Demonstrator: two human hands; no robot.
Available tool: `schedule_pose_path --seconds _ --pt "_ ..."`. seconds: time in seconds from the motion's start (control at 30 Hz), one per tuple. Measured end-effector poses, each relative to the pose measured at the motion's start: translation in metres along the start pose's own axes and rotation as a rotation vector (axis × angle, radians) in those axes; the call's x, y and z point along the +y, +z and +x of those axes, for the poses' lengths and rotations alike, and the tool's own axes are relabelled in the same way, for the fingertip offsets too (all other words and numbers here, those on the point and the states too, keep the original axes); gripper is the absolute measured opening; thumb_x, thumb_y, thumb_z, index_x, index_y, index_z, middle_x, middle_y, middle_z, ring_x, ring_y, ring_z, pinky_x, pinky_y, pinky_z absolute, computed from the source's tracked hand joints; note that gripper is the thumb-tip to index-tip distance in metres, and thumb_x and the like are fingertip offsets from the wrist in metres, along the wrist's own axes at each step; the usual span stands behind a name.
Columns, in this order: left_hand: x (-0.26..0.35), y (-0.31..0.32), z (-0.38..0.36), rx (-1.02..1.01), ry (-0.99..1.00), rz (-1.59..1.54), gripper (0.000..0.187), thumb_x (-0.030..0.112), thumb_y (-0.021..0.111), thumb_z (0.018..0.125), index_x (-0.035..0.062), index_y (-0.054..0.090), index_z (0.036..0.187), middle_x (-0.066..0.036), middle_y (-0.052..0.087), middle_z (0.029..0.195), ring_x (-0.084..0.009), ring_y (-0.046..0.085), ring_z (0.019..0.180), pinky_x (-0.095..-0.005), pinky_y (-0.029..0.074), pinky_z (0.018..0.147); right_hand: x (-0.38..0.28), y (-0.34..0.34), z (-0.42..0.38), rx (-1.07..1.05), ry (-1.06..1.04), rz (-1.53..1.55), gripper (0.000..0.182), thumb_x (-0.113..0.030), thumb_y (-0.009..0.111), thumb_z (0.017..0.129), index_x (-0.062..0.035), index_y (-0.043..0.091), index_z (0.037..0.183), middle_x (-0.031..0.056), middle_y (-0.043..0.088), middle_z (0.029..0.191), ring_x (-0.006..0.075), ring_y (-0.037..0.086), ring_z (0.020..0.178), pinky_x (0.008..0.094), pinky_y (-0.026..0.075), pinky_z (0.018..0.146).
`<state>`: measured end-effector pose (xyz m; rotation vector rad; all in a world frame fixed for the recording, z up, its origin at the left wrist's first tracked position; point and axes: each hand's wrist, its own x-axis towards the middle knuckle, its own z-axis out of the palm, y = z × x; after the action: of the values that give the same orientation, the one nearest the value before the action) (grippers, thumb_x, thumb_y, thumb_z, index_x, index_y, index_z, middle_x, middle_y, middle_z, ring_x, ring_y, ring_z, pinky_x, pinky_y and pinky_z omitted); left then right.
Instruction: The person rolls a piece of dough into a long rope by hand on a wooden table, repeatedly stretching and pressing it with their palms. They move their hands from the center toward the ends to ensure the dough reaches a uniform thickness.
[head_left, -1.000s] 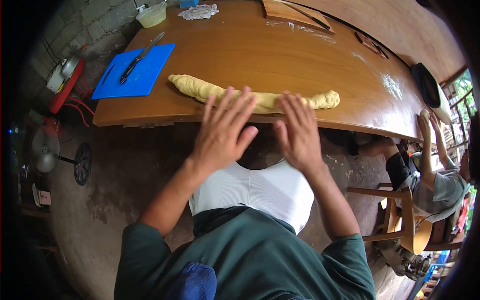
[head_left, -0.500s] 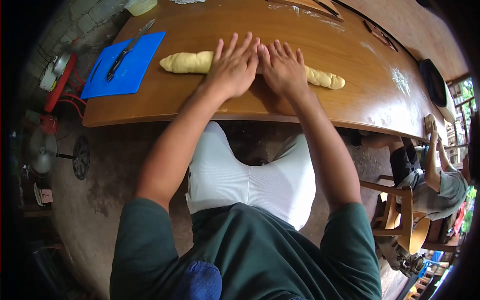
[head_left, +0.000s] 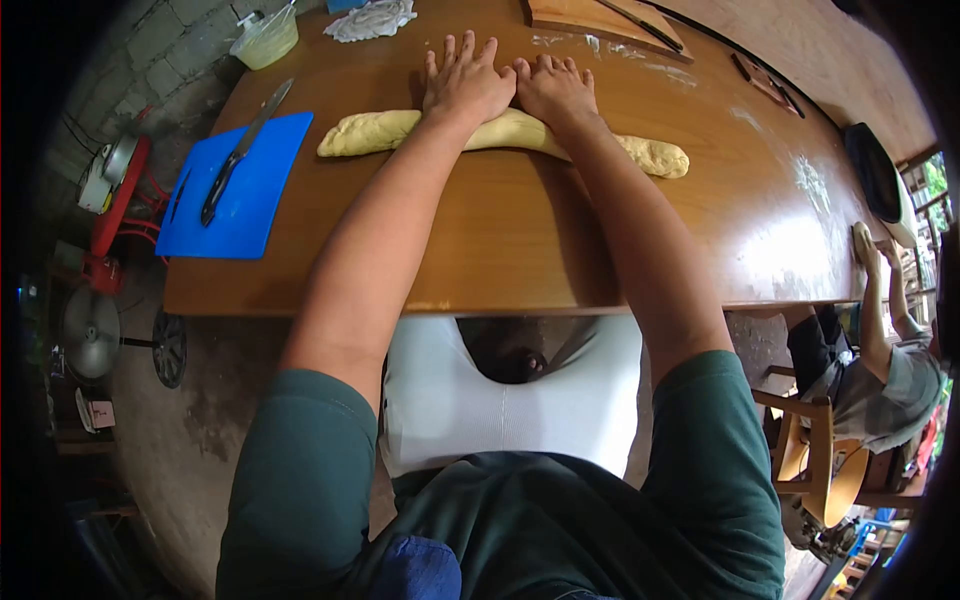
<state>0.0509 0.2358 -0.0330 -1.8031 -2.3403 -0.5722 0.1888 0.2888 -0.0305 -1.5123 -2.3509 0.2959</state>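
Note:
A long roll of pale yellow dough lies crosswise on the wooden table, with its middle bowed away from me. My left hand rests palm down over the dough's far side, left of the middle, fingers spread. Close beside it, my right hand is also palm down at the far edge of the dough, fingers stretched forward. The thumbs nearly meet. Both ends of the roll stick out past my forearms, and my wrists cover parts of it.
On the left of the table, a knife lies across a blue cutting board. Farther back are a plastic tub, a crumpled white cloth and a wooden board. A person works dough at the right end.
Both hands have pushed forward, away from me, and my arms reach farther out. The dough's middle has rolled forward into a curve and now shows between my wrists. The view has shifted.

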Motion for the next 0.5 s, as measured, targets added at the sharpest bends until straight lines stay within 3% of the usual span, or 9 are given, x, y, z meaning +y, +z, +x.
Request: schedule_pose_path --seconds 0.1,0.13,0.17,0.23,0.27,0.33,0.37,0.43,0.5 --pt "0.0 0.009 0.024 -0.05 -0.023 -0.01 0.069 0.051 0.044 0.108 0.0168 0.038 0.168 -0.01 0.024 0.179 -0.0316 0.016 0.166 -0.0534 0.01 0.135 0.005 0.012 0.028 0.076 -0.013 -0.033 0.07 -0.053 0.031 0.11 -0.0006 0.048 0.154 0.0206 0.05 0.163 0.0365 0.035 0.158 0.0548 0.02 0.132" --pt "-0.001 0.013 0.032 -0.071 -0.033 -0.02 0.068 0.051 0.044 0.108 0.0147 0.042 0.166 -0.01 0.027 0.178 -0.0313 0.018 0.166 -0.0525 0.011 0.135 0.006 0.017 0.035 0.169 -0.044 -0.042 0.063 -0.05 0.036 0.11 -0.0006 0.053 0.145 0.0209 0.058 0.153 0.0366 0.047 0.15 0.0553 0.029 0.127" --pt "-0.003 0.016 0.039 -0.063 -0.031 -0.021 0.068 0.051 0.044 0.108 0.0147 0.042 0.166 -0.01 0.027 0.178 -0.0313 0.018 0.166 -0.0525 0.011 0.135 0.008 0.019 0.044 0.176 -0.047 -0.043 0.063 -0.05 0.036 0.11 -0.0006 0.053 0.145 0.0209 0.058 0.153 0.0366 0.047 0.15 0.0553 0.029 0.127" --pt "-0.006 0.025 0.051 -0.029 0.034 -0.049 0.057 0.045 0.05 0.106 0.0079 0.062 0.147 -0.013 0.05 0.164 -0.0297 0.037 0.158 -0.0483 0.027 0.131 0.008 0.017 0.052 0.183 -0.044 -0.023 0.053 -0.045 0.042 0.11 -0.0013 0.057 0.136 0.0208 0.062 0.145 0.0366 0.054 0.141 0.0552 0.037 0.119" --pt "-0.007 0.028 0.055 -0.024 0.036 -0.053 0.057 0.045 0.05 0.106 0.0079 0.062 0.147 -0.013 0.05 0.164 -0.0297 0.037 0.158 -0.0483 0.027 0.131 0.008 0.015 0.053 0.187 -0.045 -0.027 0.053 -0.045 0.042 0.11 -0.0013 0.057 0.136 0.0208 0.062 0.145 0.0366 0.054 0.141 0.0552 0.037 0.119" --pt "-0.009 0.031 0.057 0.13 0.135 -0.105 0.041 0.038 0.056 0.104 0.0052 0.075 0.119 -0.015 0.07 0.139 -0.0323 0.06 0.136 -0.0474 0.046 0.116 0.008 0.016 0.051 0.316 -0.121 -0.01 0.043 -0.04 0.047 0.108 -0.0031 0.058 0.127 0.0196 0.067 0.134 0.0371 0.061 0.13 0.0534 0.043 0.11" --pt "-0.01 0.033 0.056 0.132 0.135 -0.106 0.041 0.038 0.056 0.104 0.0052 0.075 0.119 -0.015 0.07 0.139 -0.0323 0.06 0.136 -0.0474 0.046 0.116 0.008 0.016 0.048 0.317 -0.122 -0.011 0.043 -0.04 0.047 0.108 -0.0031 0.058 0.127 0.0196 0.067 0.134 0.0371 0.061 0.13 0.0534 0.043 0.11" --pt "-0.005 0.013 0.035 0.107 0.13 -0.231 0.033 0.032 0.057 0.102 0.0045 0.075 0.106 -0.017 0.076 0.121 -0.0366 0.069 0.118 -0.0499 0.053 0.103 0.006 0.011 0.037 0.353 -0.219 0.005 0.039 -0.038 0.05 0.107 -0.0042 0.059 0.123 0.0192 0.069 0.128 0.0366 0.063 0.124 0.0521 0.044 0.107" --pt "-0.002 -0.002 0.016 0.068 0.1 -0.25 0.035 0.033 0.055 0.103 0.0048 0.075 0.106 -0.017 0.075 0.121 -0.0381 0.069 0.117 -0.0507 0.054 0.101 0.003 0.006 0.023 0.368 -0.278 0.036 0.038 -0.038 0.051 0.106 -0.0044 0.059 0.122 0.0188 0.069 0.124 0.0359 0.064 0.121 0.052 0.045 0.105"
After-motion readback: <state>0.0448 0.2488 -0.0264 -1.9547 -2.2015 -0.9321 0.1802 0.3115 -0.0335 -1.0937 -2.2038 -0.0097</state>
